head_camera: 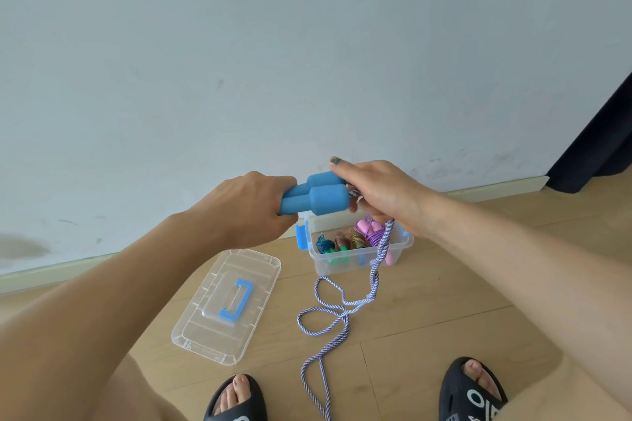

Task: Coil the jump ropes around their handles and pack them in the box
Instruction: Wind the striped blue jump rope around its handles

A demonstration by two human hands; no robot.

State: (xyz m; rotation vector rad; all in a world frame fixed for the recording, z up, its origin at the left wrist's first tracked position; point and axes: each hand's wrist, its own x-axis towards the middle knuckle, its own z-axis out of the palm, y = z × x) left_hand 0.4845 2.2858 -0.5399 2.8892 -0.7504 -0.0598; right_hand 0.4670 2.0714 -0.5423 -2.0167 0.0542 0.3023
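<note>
My left hand [253, 208] grips two blue jump-rope handles [318, 193] held side by side, level, above the floor. My right hand [379, 195] is at the handles' thick ends and pinches the purple-and-white braided rope [376, 270]. The rope hangs from that hand down past the box and lies in loose loops on the floor between my feet. A clear plastic box [355, 258] with blue latches stands by the wall. Inside it lie several coiled ropes in teal, green, brown and pink.
The box's clear lid [227, 306] with a blue handle lies flat on the wooden floor to the left. My feet in black slippers [236, 398] [473, 390] stand at the bottom edge. A pale wall runs behind; a dark curtain [595, 137] hangs far right.
</note>
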